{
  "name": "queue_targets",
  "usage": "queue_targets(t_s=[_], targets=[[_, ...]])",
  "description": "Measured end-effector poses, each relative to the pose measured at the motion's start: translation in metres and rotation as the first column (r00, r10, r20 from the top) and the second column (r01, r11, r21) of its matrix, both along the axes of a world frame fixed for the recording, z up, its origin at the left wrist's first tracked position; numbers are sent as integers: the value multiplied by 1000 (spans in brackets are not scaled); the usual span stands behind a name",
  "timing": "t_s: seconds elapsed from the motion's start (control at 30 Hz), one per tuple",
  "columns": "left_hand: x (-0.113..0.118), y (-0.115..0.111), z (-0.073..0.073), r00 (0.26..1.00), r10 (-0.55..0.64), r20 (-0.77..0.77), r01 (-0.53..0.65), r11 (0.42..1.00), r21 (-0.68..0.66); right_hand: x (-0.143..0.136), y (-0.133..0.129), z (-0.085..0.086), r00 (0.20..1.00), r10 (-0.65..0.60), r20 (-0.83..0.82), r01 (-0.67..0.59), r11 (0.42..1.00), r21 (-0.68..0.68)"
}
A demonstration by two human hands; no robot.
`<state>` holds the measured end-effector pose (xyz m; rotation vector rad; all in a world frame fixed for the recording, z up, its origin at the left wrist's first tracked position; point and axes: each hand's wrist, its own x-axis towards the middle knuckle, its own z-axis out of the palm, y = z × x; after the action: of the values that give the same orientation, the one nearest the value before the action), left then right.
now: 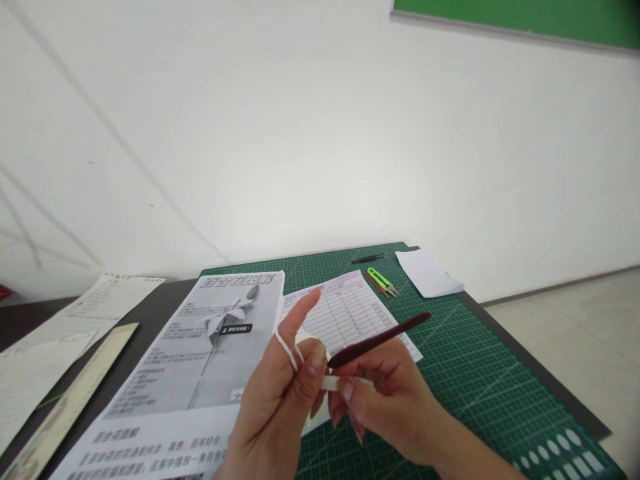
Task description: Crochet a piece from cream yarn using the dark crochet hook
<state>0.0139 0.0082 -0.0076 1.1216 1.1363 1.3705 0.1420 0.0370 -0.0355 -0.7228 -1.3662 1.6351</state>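
My left hand (pixel 280 387) is closed, thumb pressed to the fingers on one end of a narrow white crochet strip (pixel 329 383). White yarn (pixel 286 348) wraps around its raised index finger. My right hand (pixel 387 390) grips a crochet hook with a dark red handle (pixel 383 339), which points up and to the right. The right thumb and a finger also pinch the strip's other end. The hook's tip is hidden between the hands, which almost touch above the green cutting mat.
A printed pattern sheet (pixel 150 360) lies left of my hands, with a table chart (pixel 350 300) behind them. Beyond are green thread snips (pixel 381 280), dark tweezers (pixel 369 258) and white paper (pixel 427 272). A ruler-like strip (pixel 75 407) and written sheets (pixel 115 300) lie far left. A white wall (pixel 300 133) rises behind.
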Motion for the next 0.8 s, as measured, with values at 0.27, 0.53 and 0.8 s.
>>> queue_targets(t_s=[0.27, 0.53, 0.8], targets=[[1, -1, 3, 1000, 7, 21, -7, 1000, -3, -1, 1, 6, 995, 32, -92, -26, 998, 62], [1, -1, 3, 995, -16, 94, 19, 999, -31, -1, 1, 7, 999, 31, -20, -31, 1000, -3], [3, -1, 3, 996, -5, 89, 5, 1000, -2, -1, 1, 9, 995, 74, -71, -78, 995, -55]])
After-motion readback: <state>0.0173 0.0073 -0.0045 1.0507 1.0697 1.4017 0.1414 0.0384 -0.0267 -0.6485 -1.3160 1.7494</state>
